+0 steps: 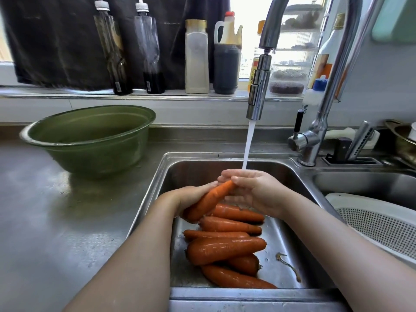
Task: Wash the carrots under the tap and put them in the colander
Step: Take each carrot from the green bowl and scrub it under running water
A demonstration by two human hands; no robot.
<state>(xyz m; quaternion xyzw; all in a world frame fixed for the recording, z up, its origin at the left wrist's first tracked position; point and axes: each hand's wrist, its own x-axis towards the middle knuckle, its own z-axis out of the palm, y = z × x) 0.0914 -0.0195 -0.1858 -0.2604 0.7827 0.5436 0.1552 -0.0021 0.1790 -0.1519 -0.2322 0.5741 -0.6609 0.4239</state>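
While the tap (258, 86) is running, left grip (193, 197) and right grip (254, 190) are clutching one carrot (211, 199), washing it; the colander (382, 226) is probably coming next.

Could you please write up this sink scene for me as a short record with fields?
tap: on; water lands on the right hand
held carrot: above the sink, tilted, tip up
left hand: grips its thick end
right hand: holds its tip
other carrots: about six, piled on the sink floor
colander: right of the sink, no carrot visible in it
green bowl: on the counter, left of the sink
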